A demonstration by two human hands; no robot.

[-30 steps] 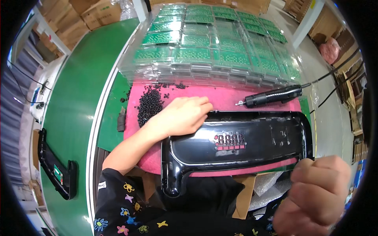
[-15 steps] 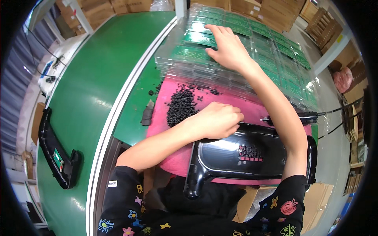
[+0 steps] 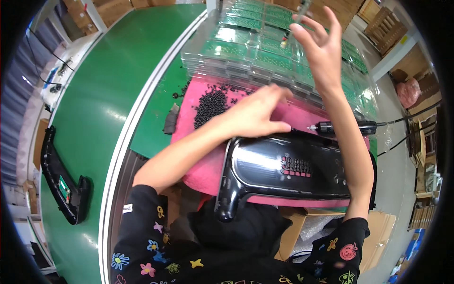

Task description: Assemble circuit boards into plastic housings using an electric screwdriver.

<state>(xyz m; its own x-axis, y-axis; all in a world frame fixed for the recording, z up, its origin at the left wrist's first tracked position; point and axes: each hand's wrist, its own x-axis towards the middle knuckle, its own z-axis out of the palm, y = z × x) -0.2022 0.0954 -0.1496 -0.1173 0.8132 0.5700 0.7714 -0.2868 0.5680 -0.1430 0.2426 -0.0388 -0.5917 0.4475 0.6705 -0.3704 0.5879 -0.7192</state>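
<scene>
Left hand (image 3: 255, 116) loosely open on pink mat (image 3: 208, 168) beside screw pile (image 3: 210, 104), right hand (image 3: 321, 47) spread wide over far trays (image 3: 246, 52), perhaps empty, black panel (image 3: 288, 170) near, screwdriver (image 3: 345, 127) behind forearm.

1. Green belt (image 3: 94, 94) is the surface here, curved white rail along its edge.
2. A black panel (image 3: 61, 182) sits alone at its left.
3. Pink mat (image 3: 208, 170) lies by the rail.
4. Small grey scrap (image 3: 171, 119) beside the mat.
5. Clear trays (image 3: 246, 52) stacked at the far end.
</scene>
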